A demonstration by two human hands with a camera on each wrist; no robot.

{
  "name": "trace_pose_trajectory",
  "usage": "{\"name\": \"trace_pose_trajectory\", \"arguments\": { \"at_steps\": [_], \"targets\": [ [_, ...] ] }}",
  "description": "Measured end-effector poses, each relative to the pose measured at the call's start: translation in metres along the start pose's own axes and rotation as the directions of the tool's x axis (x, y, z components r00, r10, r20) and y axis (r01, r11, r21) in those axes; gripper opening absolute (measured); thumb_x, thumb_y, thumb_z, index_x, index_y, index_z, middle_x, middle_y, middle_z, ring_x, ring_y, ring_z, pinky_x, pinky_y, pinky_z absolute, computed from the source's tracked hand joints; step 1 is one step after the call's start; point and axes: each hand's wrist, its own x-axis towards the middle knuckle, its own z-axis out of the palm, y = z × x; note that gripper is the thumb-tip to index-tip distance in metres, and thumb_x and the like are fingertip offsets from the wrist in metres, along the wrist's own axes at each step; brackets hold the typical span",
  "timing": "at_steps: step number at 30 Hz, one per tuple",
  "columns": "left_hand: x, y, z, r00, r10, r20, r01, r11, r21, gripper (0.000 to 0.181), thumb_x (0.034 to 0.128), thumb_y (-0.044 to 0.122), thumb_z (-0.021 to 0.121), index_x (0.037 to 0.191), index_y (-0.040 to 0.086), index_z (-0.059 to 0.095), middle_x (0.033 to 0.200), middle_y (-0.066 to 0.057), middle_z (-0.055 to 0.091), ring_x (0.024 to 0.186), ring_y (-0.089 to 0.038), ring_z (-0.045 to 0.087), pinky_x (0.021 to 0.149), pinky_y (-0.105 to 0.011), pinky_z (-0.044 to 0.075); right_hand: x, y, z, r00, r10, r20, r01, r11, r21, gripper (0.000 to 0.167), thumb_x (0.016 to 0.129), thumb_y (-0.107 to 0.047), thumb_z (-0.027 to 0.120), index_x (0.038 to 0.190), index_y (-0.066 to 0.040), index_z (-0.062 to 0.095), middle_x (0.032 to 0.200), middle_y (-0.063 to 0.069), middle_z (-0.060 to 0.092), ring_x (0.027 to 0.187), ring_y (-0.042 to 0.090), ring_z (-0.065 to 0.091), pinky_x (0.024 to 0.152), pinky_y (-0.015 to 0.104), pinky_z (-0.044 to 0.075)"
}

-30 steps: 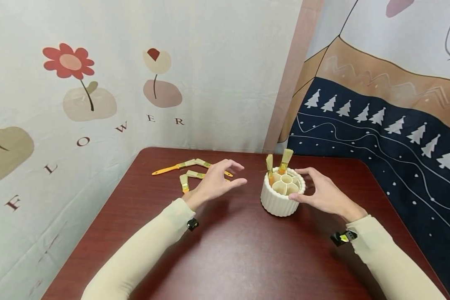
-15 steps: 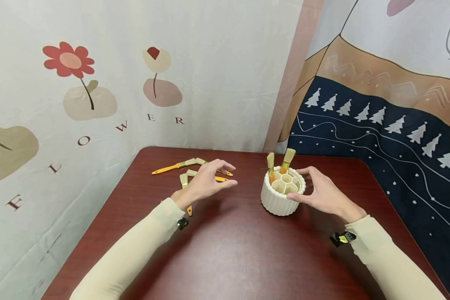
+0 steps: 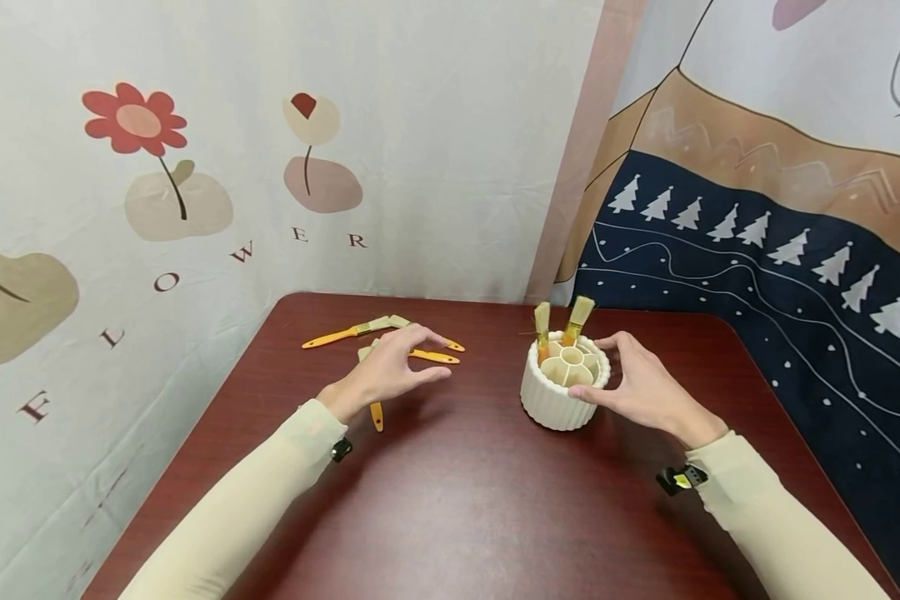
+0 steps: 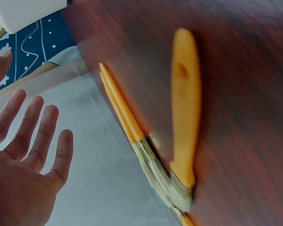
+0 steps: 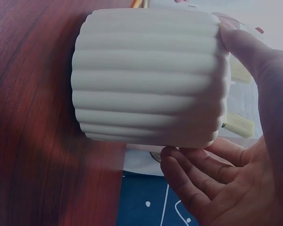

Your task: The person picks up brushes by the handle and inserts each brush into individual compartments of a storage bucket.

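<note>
While the right hand [image 3: 651,390] grips the ribbed brush holder [image 3: 558,407] on the table [image 3: 495,500] before a flower-print backdrop [image 3: 457,167], the left hand [image 3: 382,371], relaxed, partly hides loose paintbrushes [image 3: 332,337], having shifted farther from the holder.

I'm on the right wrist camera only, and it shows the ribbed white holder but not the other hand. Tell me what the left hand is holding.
Observer: Nothing; the left hand is empty.
Operator: Count the brushes lying outside the holder.
Observer: Four loose brushes lie on the table.
Operator: Now describe the inside of the holder, which my view hides.
Observer: The white holder is divided into petal-like compartments around a round one in the center.
</note>
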Motion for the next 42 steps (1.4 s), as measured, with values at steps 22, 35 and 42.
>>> {"name": "trace_pose_trajectory", "arguments": {
  "at_steps": [22, 35, 42],
  "targets": [
    [-0.030, -0.039, -0.025, 0.987, -0.133, 0.085, 0.121, 0.984, 0.132, 0.051, 0.1003, 0.042, 0.095, 0.140, 0.014, 0.080, 0.145, -0.005, 0.078, 0.137, -0.035, 0.074, 0.121, -0.059, 0.059, -0.001, -0.010, 0.005, 0.998, 0.064, -0.022, -0.065, 0.996, -0.064, 0.098, 0.095, -0.073, 0.088, 0.152, -0.002, 0.052, 0.149, 0.022, 0.062, 0.132, 0.038, 0.065, 0.110, 0.062, 0.063],
    [-0.051, -0.063, -0.041, 0.985, -0.148, 0.090, 0.132, 0.979, 0.156, 0.050, 0.1010, 0.034, 0.095, 0.144, 0.013, 0.079, 0.150, -0.006, 0.077, 0.148, -0.039, 0.066, 0.129, -0.067, 0.049, -0.004, -0.021, 0.011, 0.993, 0.095, -0.076, -0.101, 0.992, -0.078, 0.098, 0.092, -0.075, 0.089, 0.144, 0.000, 0.053, 0.140, 0.023, 0.062, 0.122, 0.036, 0.064, 0.098, 0.050, 0.062],
    [-0.059, -0.077, -0.048, 0.983, -0.147, 0.111, 0.126, 0.976, 0.179, 0.050, 0.1011, 0.033, 0.095, 0.144, 0.013, 0.079, 0.150, -0.009, 0.077, 0.141, -0.041, 0.067, 0.123, -0.066, 0.052, -0.006, -0.022, 0.012, 0.992, 0.084, -0.099, -0.093, 0.992, -0.084, 0.095, 0.093, -0.074, 0.089, 0.142, 0.000, 0.054, 0.136, 0.022, 0.063, 0.118, 0.034, 0.064, 0.094, 0.046, 0.060]
  ]
}}
